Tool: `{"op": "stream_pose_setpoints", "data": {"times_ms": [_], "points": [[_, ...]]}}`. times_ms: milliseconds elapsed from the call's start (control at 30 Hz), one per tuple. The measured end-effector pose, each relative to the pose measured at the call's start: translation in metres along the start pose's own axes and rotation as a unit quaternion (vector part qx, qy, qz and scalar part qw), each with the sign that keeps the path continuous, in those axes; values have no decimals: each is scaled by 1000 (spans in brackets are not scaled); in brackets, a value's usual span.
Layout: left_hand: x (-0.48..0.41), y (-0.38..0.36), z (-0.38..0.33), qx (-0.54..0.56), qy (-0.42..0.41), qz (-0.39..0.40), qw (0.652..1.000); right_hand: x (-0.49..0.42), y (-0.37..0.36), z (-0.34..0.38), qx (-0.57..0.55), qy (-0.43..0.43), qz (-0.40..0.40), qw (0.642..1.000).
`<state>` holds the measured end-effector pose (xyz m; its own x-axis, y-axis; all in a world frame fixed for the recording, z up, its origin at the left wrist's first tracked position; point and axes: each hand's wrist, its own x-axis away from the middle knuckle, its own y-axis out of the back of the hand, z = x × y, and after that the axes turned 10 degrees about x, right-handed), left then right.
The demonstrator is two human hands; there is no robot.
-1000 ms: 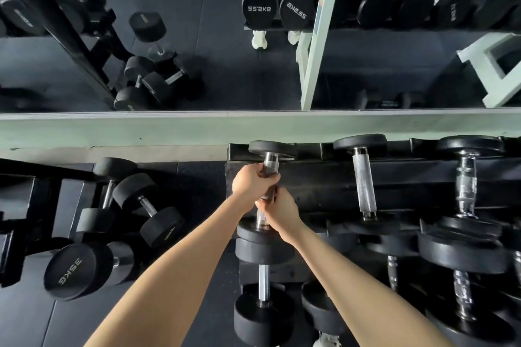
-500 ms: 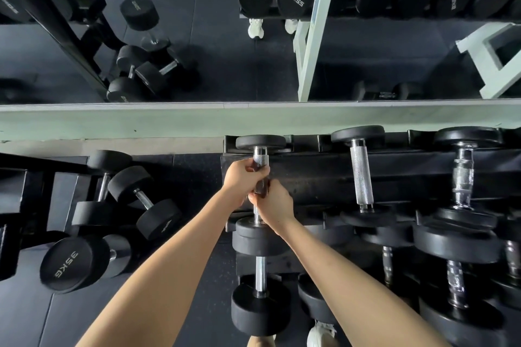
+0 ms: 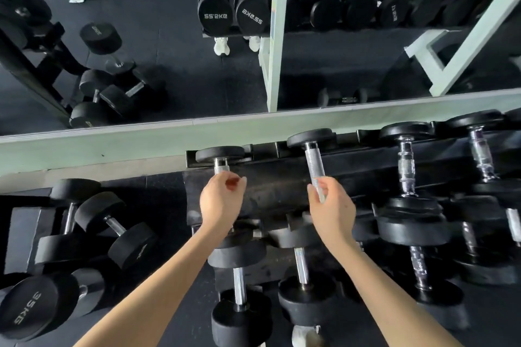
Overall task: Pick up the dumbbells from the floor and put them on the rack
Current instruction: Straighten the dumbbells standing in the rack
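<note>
35KG dumbbell (image 3: 42, 310) lies on the floor (image 3: 135, 315) left of the rack (image 3: 276, 186). Judged very heavy, rigid; rubber heads roll. Grip its short steel bar, likely with 2 hands. Left hand (image 3: 221, 200) fingers loosely curled, empty; right hand (image 3: 332, 208) fingers touch a racked knurled handle (image 3: 314, 166).

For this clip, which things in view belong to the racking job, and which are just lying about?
Job:
- left hand, open over the leftmost racked dumbbell
- right hand, fingers at the next dumbbell's handle
- rack
- floor dumbbells, including the 35KG dumbbell

Lying about:
- mirror
- pale green ledge
</note>
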<state>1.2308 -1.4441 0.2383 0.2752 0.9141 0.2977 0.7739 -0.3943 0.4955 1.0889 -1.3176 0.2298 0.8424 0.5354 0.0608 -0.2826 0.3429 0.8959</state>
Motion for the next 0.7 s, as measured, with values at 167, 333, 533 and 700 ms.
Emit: {"op": "stream_pose_setpoints", "data": {"times_ms": [167, 333, 533, 700], "points": [[-2, -71, -31, 25, -3, 118, 993, -41, 3, -39, 44, -23, 192, 980], [-12, -131, -56, 50, 73, 169, 982, -54, -11, -48, 74, 1, 236, 969], [-20, -161, -59, 62, 103, 143, 982, -56, -18, -55, 77, 28, 230, 970], [-6, -162, -61, 58, 118, 146, 981, -44, -18, -61, 69, 22, 227, 971]]}}
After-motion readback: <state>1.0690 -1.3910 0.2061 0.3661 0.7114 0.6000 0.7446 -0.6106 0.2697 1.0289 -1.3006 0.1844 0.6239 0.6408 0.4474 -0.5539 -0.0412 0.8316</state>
